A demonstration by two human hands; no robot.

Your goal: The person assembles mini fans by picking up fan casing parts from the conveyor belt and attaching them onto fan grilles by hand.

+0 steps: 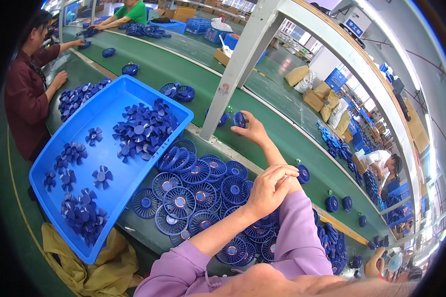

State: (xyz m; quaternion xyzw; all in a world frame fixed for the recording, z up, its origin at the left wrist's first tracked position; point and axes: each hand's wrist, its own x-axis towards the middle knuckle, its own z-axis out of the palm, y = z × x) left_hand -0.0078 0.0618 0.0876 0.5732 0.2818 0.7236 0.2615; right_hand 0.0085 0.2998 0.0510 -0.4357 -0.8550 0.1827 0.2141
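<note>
- Here's our right hand (254,129), pinching a small round blue fan piece (239,122) between thumb and fingertips, up over the green belt (153,69).
- Our left hand (272,190) crosses the right forearm, fingers loosely bent; we can't tell whether it touches the arm or grips anything.
- Progress, by our reckoning: midway. Round pieces dot the belt, yet plenty of loose parts remain near us.
- Below our arms, wire covers (179,202) lie heaped: thin-ribbed blue discs with small hubs.
- To our left, the smooth, shallow plastic tray (126,180) carries glossy, petal-shaped fan blades (146,126).
- Under its near corner, a crumpled yellowish cloth (111,262).
- Further out, a co-worker (27,104) in dark red reaches to the belt.
</note>
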